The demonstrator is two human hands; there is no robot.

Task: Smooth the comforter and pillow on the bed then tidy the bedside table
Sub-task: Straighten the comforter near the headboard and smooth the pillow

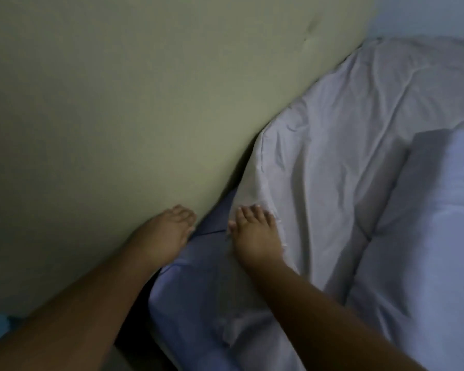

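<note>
Underneath flat hands point(212, 234), creased comforter point(332, 162).

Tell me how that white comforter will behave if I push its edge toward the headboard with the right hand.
The comforter looks soft and floppy: it is creased and folds over itself, so it will probably bunch rather than slide as one piece. Its puffed, quilted look suggests it is light for its bulk. The right hand rests flat on its edge, which seems to give under the hand; the left hand is beside the headboard.

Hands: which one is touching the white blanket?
The right hand. It lies flat on the white comforter's edge, while the left hand rests by the greenish headboard, off the comforter.
</note>
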